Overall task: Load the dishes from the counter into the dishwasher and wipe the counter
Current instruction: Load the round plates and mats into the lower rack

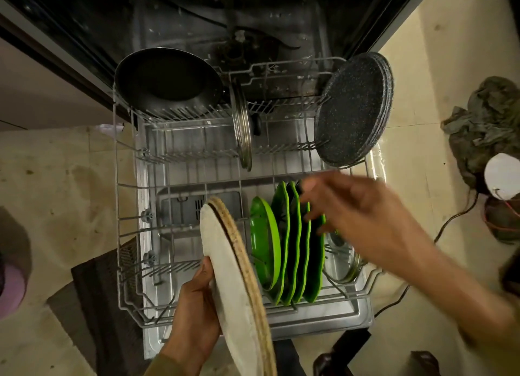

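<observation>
The dishwasher's lower rack [126, 187] is pulled out over the open door. My left hand [194, 305] grips a stack of round whitish plates with cork-brown edges [230, 271], held on edge above the rack's front. My right hand [363, 215], blurred, hovers with spread fingers over several green plates [267, 240] that stand upright in the rack's front right slots. It holds nothing. A black frying pan [166, 80] leans at the rack's back left, a glass lid [242, 130] stands in the middle, and dark speckled plates [351, 111] lean at the back right.
Another glass lid [343, 263] lies right of the green plates. A crumpled grey-green cloth [486, 122] and a white round object [503, 175] sit on the floor at right, with cables [447, 223] nearby. A dark mat [101, 291] lies left of the door.
</observation>
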Motion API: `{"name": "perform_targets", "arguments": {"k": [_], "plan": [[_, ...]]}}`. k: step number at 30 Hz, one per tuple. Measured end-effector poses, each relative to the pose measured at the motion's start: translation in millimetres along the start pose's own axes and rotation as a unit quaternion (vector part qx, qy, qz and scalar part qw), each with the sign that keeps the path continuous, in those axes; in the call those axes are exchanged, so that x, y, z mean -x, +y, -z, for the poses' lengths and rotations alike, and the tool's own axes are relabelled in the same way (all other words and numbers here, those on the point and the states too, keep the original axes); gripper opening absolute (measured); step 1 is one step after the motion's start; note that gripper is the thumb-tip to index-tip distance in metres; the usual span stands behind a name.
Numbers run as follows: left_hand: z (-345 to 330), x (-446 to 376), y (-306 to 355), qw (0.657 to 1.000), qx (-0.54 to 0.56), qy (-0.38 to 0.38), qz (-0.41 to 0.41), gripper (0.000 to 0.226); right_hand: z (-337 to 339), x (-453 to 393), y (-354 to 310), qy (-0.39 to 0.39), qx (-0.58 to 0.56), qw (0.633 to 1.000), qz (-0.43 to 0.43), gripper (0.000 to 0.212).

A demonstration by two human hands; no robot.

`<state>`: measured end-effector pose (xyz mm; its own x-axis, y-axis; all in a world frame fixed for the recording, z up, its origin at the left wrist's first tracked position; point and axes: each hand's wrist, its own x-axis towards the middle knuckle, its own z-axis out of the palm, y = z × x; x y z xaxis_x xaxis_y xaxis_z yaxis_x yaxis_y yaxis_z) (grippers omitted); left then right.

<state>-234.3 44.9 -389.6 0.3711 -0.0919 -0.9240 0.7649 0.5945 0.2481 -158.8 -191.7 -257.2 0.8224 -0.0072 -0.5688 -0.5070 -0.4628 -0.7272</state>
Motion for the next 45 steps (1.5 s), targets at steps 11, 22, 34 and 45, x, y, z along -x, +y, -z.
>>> {"name": "perform_targets", "arguments": {"k": [11,22,34,45], "plan": [[-12,-10,-4,0.997,-0.066,0.042,-0.027,0.066,-57,62,-10,-0.037,0.067,0.99,0.115,0.053],[-16,-12,1,0.998,-0.013,0.067,-0.018,0.053,-10,67,-26,0.153,0.197,0.958,0.14,0.025],[-15,12,2,0.999,0.028,0.005,0.029,0.029,103,-55,5,0.337,0.284,0.897,0.032,0.022],[-22,15,0,0.999,0.017,0.029,0.033,0.03,104,-96,33,0.311,0.294,0.903,0.043,0.013]]}}
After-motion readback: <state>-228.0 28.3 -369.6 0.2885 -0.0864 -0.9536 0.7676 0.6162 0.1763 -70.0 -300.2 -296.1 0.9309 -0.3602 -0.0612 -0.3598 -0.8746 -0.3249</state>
